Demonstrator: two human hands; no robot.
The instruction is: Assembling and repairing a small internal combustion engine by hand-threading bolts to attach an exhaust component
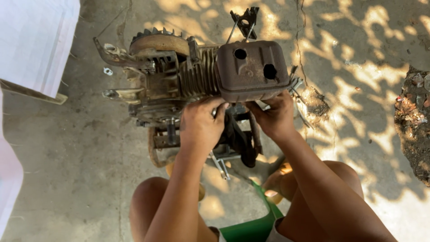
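Engine: a small, grimy engine (pixel 179 85) is held up over the concrete floor (pixel 80 152), in front of the person's knees, lying on its side.
Muffler: a rusty brown box (pixel 252 69) with two round holes sits on the engine's right end, next to the cooling fins (pixel 199 71).
Flywheel: a toothed wheel (pixel 157 40) shows at the upper left of the engine.
Left hand: the left hand (pixel 201 125) grips the engine's underside just below the fins, fingers curled up against the metal (fingertips partly hidden).
Right hand: the right hand (pixel 275 116) clasps the lower edge of the muffler, fingers tucked under it.
Below the hands: dark metal parts (pixel 233 143) lie on the floor, beneath the engine.
Seat: a green plastic edge (pixel 255 226) shows between the legs.
Left edge: a white sheet (pixel 36 40) covers the corner.
Floor: cracked, with patches of sunlight; a small nut (pixel 107 71) lies near the engine's left end.
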